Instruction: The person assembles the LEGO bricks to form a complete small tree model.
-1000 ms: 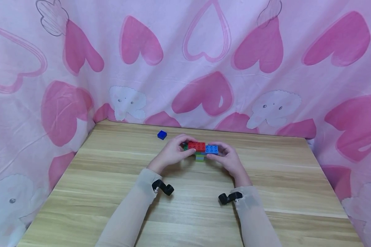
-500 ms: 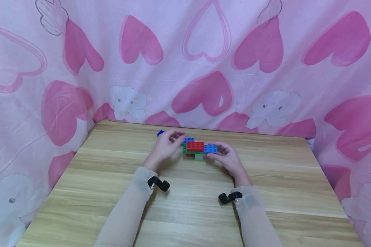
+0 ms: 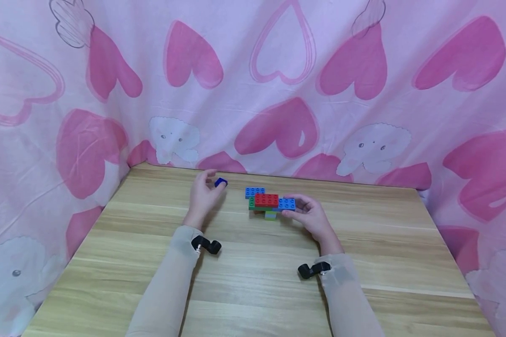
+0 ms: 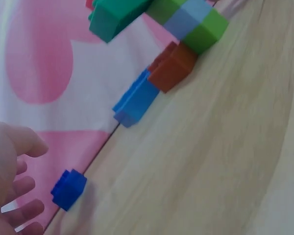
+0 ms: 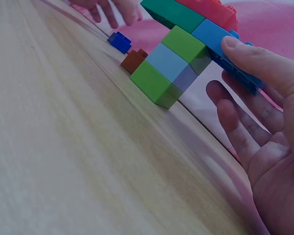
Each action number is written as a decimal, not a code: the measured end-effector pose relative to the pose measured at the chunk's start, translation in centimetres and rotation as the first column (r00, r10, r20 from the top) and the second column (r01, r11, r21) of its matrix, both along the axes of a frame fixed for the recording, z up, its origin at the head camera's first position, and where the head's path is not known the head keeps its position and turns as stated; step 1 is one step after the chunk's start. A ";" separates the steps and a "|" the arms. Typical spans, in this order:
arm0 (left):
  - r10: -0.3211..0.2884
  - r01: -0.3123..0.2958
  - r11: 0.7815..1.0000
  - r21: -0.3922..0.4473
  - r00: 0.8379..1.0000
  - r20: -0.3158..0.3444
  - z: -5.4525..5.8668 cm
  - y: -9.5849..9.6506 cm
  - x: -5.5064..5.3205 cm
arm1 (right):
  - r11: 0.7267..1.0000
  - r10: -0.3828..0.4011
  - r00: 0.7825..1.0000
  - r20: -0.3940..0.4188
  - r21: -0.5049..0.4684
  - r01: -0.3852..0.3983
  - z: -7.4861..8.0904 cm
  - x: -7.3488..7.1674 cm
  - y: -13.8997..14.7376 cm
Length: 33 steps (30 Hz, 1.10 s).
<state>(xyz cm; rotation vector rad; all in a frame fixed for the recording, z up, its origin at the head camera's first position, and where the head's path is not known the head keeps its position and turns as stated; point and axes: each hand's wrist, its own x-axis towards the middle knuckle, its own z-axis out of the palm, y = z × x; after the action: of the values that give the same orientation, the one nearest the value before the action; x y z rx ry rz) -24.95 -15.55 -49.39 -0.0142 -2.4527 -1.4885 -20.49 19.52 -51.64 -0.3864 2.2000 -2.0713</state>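
Note:
My left hand (image 3: 202, 196) is beside a small dark blue brick (image 3: 221, 182) near the table's back edge. In the left wrist view, its loosely bent fingers stand apart from that brick (image 4: 68, 190). My right hand (image 3: 312, 217) holds the blue brick (image 5: 211, 36) at the right end of a toy brick build, thumb on the near side, fingers behind. A red brick (image 3: 266, 200) tops the build, over a green brick (image 5: 174, 12). Below is a column of lime bricks (image 5: 157, 83) with a pale blue brick (image 5: 171, 63) between them.
Behind the column sit a brown brick (image 4: 172, 67) and another blue brick (image 4: 136, 100), on the wooden table (image 3: 261, 281). A pink heart-patterned curtain (image 3: 236, 107) hangs along the back and sides. Each sleeve carries a black wrist mount (image 3: 206, 245).
My left hand has let go of the build's left end and moved left to the dark blue brick, uncovering the blue brick behind. The right hand stays at its end of the build.

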 end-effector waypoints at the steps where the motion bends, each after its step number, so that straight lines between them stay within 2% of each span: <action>1: -0.001 0.001 1.000 -0.015 1.000 0.005 -0.2 -0.2 -0.1 | 1.000 0.001 1.000 0.001 0.000 -0.001 0.0 0.0 0.0; 14: -0.057 0.061 0.991 -0.119 0.997 0.043 -1.4 -0.9 -0.5 | 1.000 0.007 1.000 -0.012 -0.003 -0.007 0.2 0.0 0.0; 25: -0.056 0.070 0.975 -0.211 0.996 0.072 -1.7 -0.9 -0.4 | 1.000 0.010 1.000 -0.024 -0.001 -0.010 0.2 0.1 0.0; 33: -0.049 0.066 0.972 -0.226 0.996 0.079 -1.7 -0.8 -0.4 | 1.000 0.011 1.000 -0.018 0.010 -0.011 0.0 0.1 0.1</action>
<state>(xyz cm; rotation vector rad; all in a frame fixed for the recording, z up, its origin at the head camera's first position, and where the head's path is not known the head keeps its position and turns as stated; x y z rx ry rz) -25.34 -16.37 -51.09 -0.0778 -2.6916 -1.2409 -20.43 19.64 -51.61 -0.4171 2.2116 -2.0591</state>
